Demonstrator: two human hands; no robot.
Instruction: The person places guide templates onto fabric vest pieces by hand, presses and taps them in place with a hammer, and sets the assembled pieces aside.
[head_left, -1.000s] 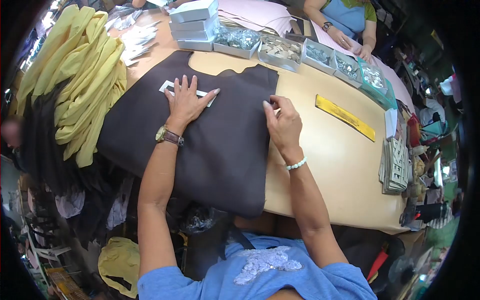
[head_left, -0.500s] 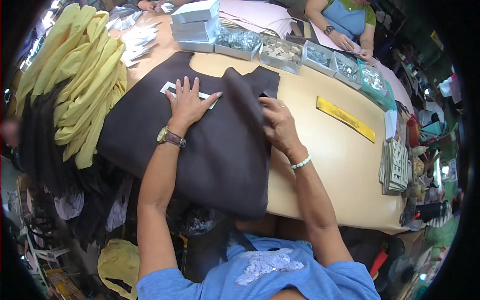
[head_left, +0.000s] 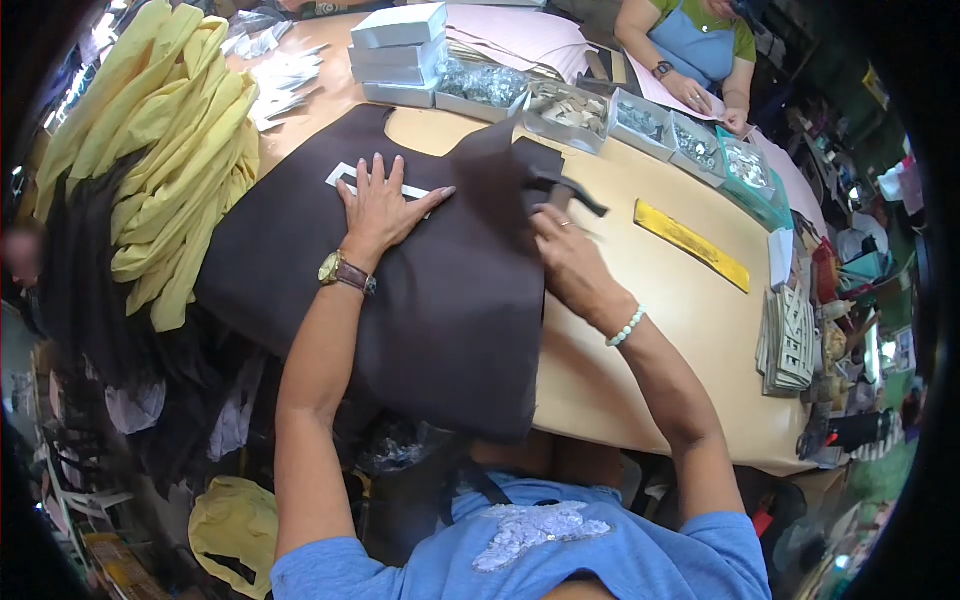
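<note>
A dark piece of fabric (head_left: 440,330) lies over the table's left part and front edge. My left hand (head_left: 385,210) is flat on it with fingers spread, pressing on a white rectangular frame-shaped template (head_left: 345,178) that it partly covers. At the fabric's right side, my right hand (head_left: 575,255) is closed around the handle of a hammer with a dark, curved head (head_left: 588,199). Part of the hammer is hidden by the raised, blurred fabric flap (head_left: 492,175). What lies under the flap cannot be seen.
Yellow fabric pieces (head_left: 185,170) are heaped at left. Small boxes of metal parts (head_left: 640,118) line the far side, near stacked white boxes (head_left: 398,45). A yellow strip (head_left: 690,245) and pale cut templates (head_left: 787,340) lie at right. Another person's hands (head_left: 700,100) work across the table.
My right hand has shifted slightly right, and the hammer now shows in it. The fabric flap beside it has moved. My left hand stays flat on the template.
</note>
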